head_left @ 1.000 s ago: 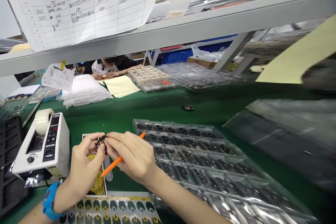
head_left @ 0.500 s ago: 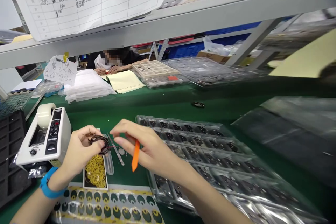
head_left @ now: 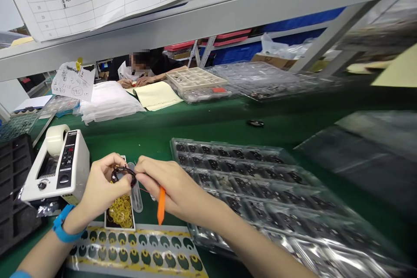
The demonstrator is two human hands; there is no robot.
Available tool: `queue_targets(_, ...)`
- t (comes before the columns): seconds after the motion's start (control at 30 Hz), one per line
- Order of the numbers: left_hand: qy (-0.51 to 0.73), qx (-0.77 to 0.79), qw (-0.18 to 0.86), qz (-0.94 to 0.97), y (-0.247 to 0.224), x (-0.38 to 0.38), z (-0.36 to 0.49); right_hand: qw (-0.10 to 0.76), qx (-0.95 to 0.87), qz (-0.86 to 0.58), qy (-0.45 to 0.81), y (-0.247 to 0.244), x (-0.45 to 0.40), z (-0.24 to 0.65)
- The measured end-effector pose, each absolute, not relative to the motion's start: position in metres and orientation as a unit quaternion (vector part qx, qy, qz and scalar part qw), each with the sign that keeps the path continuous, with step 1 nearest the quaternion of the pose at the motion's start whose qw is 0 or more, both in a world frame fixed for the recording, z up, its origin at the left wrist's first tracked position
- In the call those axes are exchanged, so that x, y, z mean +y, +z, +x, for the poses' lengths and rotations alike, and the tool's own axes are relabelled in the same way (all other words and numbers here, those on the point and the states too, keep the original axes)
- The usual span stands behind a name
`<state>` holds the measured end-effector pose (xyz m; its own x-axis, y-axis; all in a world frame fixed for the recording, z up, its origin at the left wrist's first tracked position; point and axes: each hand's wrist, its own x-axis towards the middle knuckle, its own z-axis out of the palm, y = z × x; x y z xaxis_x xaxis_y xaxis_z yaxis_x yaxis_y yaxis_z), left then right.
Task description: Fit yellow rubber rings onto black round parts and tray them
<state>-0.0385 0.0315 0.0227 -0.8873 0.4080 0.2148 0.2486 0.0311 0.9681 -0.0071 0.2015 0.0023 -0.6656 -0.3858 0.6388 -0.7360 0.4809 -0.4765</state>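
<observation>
My left hand point(head_left: 106, 184) is closed on a black ring-shaped coil of thin cable point(head_left: 124, 170), pinched between thumb and fingers. My right hand point(head_left: 163, 178) comes in from the right, its thumb and forefinger pressed together at the coil's right edge. An orange pointed stick point(head_left: 161, 208) is tucked in that hand, tip down. A thin red wire shows just below the right fingertips. Under my hands lies an open box of yellow rubber bands point(head_left: 121, 212), partly covered by the left hand. Beside it is a clear plastic tube point(head_left: 137, 200).
A tape dispenser point(head_left: 63, 165) stands at the left. To the right is a large clear tray point(head_left: 234, 169) of black parts. A sheet of oval stickers point(head_left: 137, 249) lies in front. One black part point(head_left: 256, 123) rests farther back. A person point(head_left: 143, 71) works across the bench.
My right hand has closed its fingers and moved left onto the coil's edge. The orange stick has swung slightly left with it. The camera view has shifted a little.
</observation>
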Motion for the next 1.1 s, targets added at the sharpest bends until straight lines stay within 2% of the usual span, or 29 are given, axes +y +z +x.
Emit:
queue_targets(0.13,0.668,0.709,0.085,0.206,0.02,0.032,-0.042,0.129,-0.841,0.319,0.417,0.006,0.204,-0.007)
queue_targets(0.3,0.652,0.722,0.063,0.223,0.019,0.033,-0.044,0.112,-0.844,0.313,0.422,0.007,0.204,-0.007)
queue_targets(0.5,0.671,0.706,0.073,0.212,0.02,0.031,-0.046,0.022,-0.766,0.235,0.598,0.004,0.199,-0.016)
queue_targets(0.57,0.676,0.705,0.06,0.207,0.018,0.03,-0.047,0.029,-0.751,0.179,0.635,0.005,0.201,-0.017)
queue_targets(0.7,0.621,0.745,-0.057,0.238,0.013,0.031,-0.049,0.079,-0.747,0.098,0.652,0.008,0.201,-0.012)
queue_targets(0.87,0.386,0.773,-0.332,0.378,-0.004,0.026,-0.049,0.008,-0.687,0.126,0.716,0.009,0.185,-0.003)
queue_targets(1.0,0.311,0.745,-0.399,0.434,-0.015,0.022,-0.051,-0.04,-0.614,0.121,0.779,0.006,0.177,-0.002)
queue_targets(1.1,0.26,0.739,-0.433,0.446,-0.013,0.017,-0.043,-0.058,-0.609,0.14,0.779,0.008,0.176,0.0)
